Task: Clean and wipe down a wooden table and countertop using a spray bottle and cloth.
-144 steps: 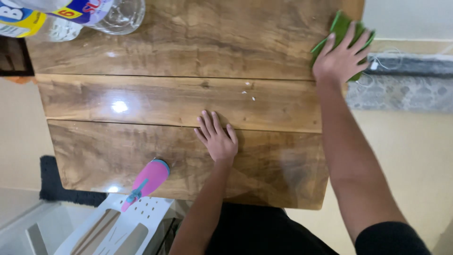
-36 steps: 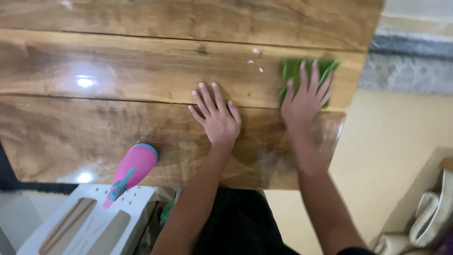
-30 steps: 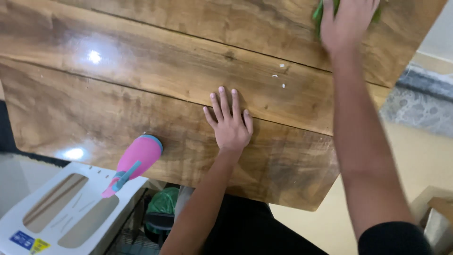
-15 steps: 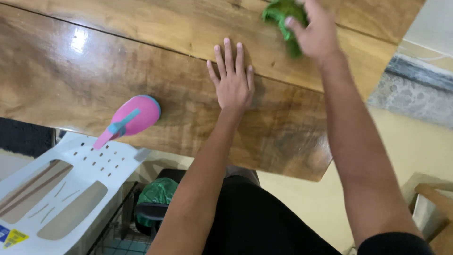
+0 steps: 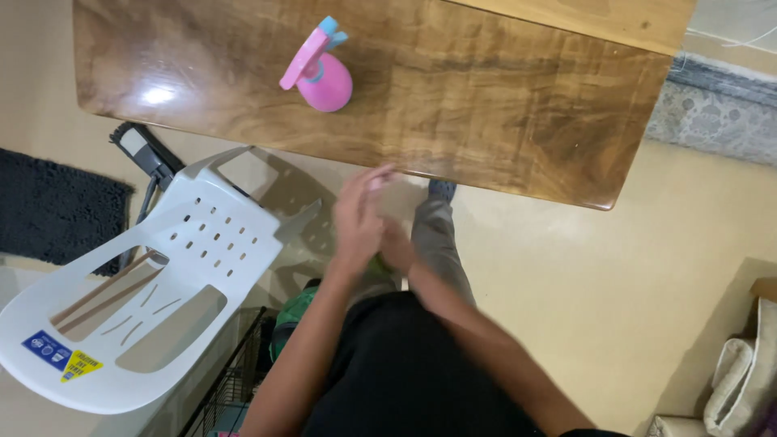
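Both my hands are off the wooden table and meet in front of my body, below its near edge, blurred by motion. My left hand lies over my right hand. A sliver of green cloth shows between them, seemingly held in my right hand. How far my left hand grips it is hidden. A pink spray bottle with a blue nozzle stands on the table, well above both hands.
A white plastic chair stands at the left beside my legs, with a wire basket and something green under it. A black mat lies at far left, a patterned rug top right, a pale bag bottom right.
My left hand has lifted from the tabletop and my right hand has drawn the green cloth off the table. Both now meet below the table edge. The view has tilted down.
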